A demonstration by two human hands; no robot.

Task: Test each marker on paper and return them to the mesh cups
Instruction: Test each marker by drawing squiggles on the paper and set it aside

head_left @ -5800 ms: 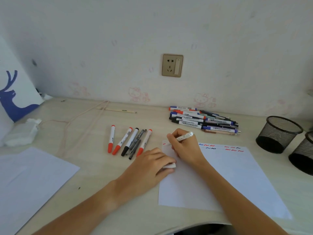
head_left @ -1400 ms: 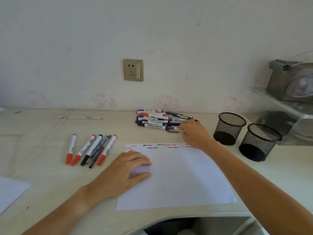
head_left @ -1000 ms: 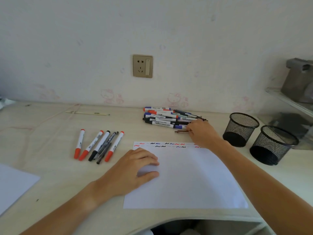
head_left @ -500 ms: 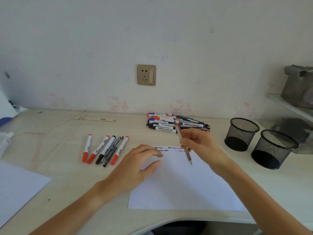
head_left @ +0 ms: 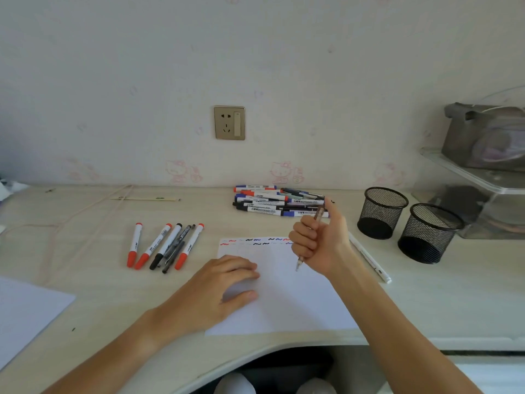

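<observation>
My right hand (head_left: 321,240) grips a slim brownish pen (head_left: 317,216) in a fist, tip pointing down over the white test paper (head_left: 284,302), thumb raised near the pen's top. My left hand (head_left: 218,288) rests flat on the paper's left side. Red, blue and black squiggles (head_left: 252,242) line the sheet's top edge. A pile of markers (head_left: 272,201) lies behind the paper. Several markers and pens (head_left: 164,245) lie in a row to the left. Two black mesh cups, one (head_left: 380,213) behind the other (head_left: 429,233), stand at the right.
A white marker (head_left: 369,258) lies on the desk right of my right wrist. A second white sheet (head_left: 25,311) covers the near left corner. A cord (head_left: 71,220) and a thin stick (head_left: 145,198) lie at the back left. A clear shelf (head_left: 480,177) holds a grey case at far right.
My right hand picked a slim pen from the pile and drew it back over the paper, turning it upright in a fist. The left hand stayed on the sheet.
</observation>
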